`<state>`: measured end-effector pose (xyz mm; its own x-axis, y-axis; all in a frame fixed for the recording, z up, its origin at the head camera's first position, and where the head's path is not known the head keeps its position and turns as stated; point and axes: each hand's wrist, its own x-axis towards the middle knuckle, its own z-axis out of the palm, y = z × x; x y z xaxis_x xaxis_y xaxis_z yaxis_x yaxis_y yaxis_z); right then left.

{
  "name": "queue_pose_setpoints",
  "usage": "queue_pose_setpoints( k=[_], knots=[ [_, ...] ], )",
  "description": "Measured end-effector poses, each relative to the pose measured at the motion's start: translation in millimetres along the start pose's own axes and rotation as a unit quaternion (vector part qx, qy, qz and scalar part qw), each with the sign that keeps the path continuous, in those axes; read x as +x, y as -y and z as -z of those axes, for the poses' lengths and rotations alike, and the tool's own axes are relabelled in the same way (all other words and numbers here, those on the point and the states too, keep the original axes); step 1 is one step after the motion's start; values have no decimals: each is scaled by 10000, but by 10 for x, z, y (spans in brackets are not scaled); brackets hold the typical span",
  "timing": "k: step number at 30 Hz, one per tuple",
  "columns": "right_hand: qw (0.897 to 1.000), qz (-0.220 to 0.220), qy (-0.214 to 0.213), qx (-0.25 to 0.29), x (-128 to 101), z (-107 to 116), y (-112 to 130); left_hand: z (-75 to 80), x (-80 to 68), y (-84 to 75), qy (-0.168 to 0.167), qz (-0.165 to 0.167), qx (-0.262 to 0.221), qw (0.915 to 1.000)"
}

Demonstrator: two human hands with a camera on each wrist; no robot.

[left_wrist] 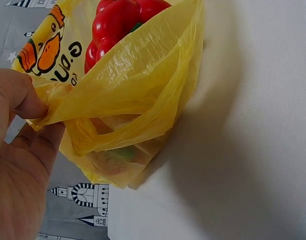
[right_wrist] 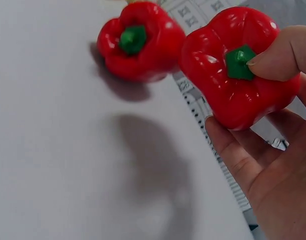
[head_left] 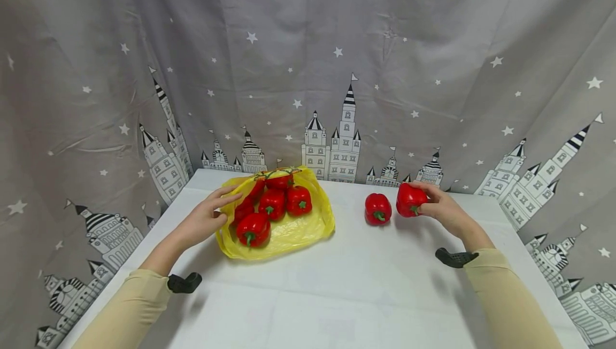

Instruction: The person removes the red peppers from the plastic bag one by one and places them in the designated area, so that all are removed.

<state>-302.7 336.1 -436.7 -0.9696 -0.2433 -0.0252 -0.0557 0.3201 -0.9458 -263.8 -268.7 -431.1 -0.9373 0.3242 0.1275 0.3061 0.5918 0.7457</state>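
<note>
Where yellow bag (left_wrist: 128, 87) folds, peppers (left_wrist: 115, 25) partly hidden

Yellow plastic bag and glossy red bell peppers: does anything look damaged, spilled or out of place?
Nothing looks damaged or spilled. Mildly odd: one glossy red bell pepper on the white table, outside the yellow plastic bag where most sit; the right hand holds another pepper.

Starry Curtain (head_left: 308, 23) Round a White Table (head_left: 317, 295)

Hung behind and along both sides, grey and creased. Scattered across the cloth, small white stars (head_left: 338, 52). Lower down, castles (head_left: 344, 148) in black-and-white line, with striped pointed roofs and flags (head_left: 354, 77) at some tips. In both wrist views, parts of the same print past the table's edge.
</note>
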Motion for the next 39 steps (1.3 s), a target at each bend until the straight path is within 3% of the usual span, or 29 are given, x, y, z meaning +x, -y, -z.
queue_pose_setpoints(
  k=[15, 22, 39],
  knots=[
    [9991, -417, 81, -7, 63, -19, -400, 1, -11, -15, 64, 79, 10, 9999],
    [9978, -665, 51, -52, 73, -35, -436, -1, 3, -7, 62, 54, 46, 10000],
    [9977, -670, 107, -74, 92, -28, -433, -10, -6, 16, 53, 35, -4, 10000]
  ],
)
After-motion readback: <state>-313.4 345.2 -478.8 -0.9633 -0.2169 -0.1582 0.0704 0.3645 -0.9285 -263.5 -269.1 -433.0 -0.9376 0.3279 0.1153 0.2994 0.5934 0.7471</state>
